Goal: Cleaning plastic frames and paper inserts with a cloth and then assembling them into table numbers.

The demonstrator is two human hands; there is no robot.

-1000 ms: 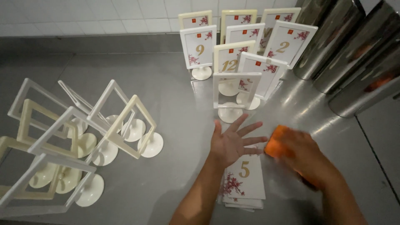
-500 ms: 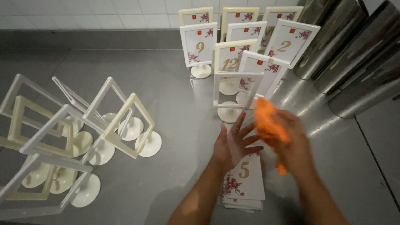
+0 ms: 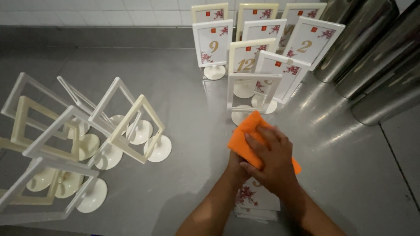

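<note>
A brushed stainless-steel counter (image 3: 183, 74) fills nearly the whole view, backed by a wall of pale square tiles (image 3: 87, 11). Along its right side lie three large shiny metal cylinders (image 3: 372, 57), slanting toward the upper right corner. On the left stands a crowded cluster of empty white and cream plastic stand frames on round bases (image 3: 87, 131), leaning against one another at odd angles. At the top centre is a tidier group of upright white and cream frames holding floral cards with gold numerals (image 3: 262, 39); just in front of them stands one empty clear-paned white frame (image 3: 247, 94) on its round base.

Near the bottom, right of centre, a small stack of floral cards (image 3: 256, 201) lies flat on the counter, partly covered by the person's arms. Above that stack, the right hand (image 3: 269, 157) presses palm-down on a folded orange cloth (image 3: 245, 137), its fingers (image 3: 258, 144) slightly spread and laid flat over the fabric rather than curled around it. The cloth sits just in front of the empty frame's base, near it; I cannot tell if they touch. The left hand (image 3: 234, 164) is almost wholly hidden beneath the cloth and the right hand, so I cannot tell how its fingers are set.
</note>
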